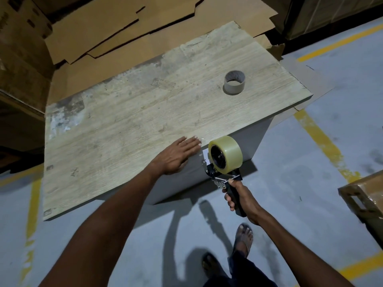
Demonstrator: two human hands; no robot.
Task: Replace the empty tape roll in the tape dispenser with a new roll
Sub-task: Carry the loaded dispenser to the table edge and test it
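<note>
Tape dispenser [215, 177] is in the air just off the table [124, 121] near edge, about 4 o'clock from frame centre. New roll [226, 154] of clear tape is on its hub.

Right hand [240, 197] is wrapped round the black handle [241, 211], thumb up by the metal plate. Left hand [178, 156] lies flat, fingers straight, palm down on the table edge at 9 o'clock of the roll, just beside it, holding nothing.

Empty core [234, 82] stands on end on the table at 12 o'clock from the dispenser, well apart. Cardboard sheets [124, 27] are stacked beyond the table, 11 o'clock.

My read: swap is mostly done. Can't tell whether the tape end is threaded at the front.

Handling: the full roll likely makes the tool top-heavy, so the handle grip is right. Roll is stiff with a slick face and a sticky free end, so take it by the sidewalls. Keep fingers off the cutter end. Core is light, crushable cardboard; pinch its wall.
</note>
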